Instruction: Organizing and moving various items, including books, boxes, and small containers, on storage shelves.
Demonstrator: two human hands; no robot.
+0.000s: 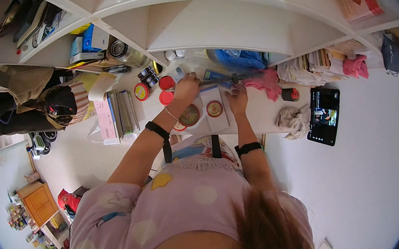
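Note:
A white flat piece (218, 119) with a round red and gold emblem lies on the desk between my hands. Beside it is a round green and gold lid or label (190, 115) with a red edge. My left hand (187, 88) is at the far left corner of the white piece, fingers curled down; what they grip is hidden. My right hand (237, 99) rests by its far right edge, fingers apart. Just past the fingertips is a long, dark, blurred tool (215, 81), its kind unclear, near a blue packet (225, 81). Two red lids (167, 83) lie left of my left hand.
A red-rimmed round tin (141, 91), small dark bottles (148, 76) and a glass jar (127, 53) stand left. Upright books (123, 109) are nearer. Pink cloth (264, 82), a dark roll (290, 94), crumpled cloth (293, 119) and a lit tablet (323, 115) lie right. Shelves (222, 29) rise behind.

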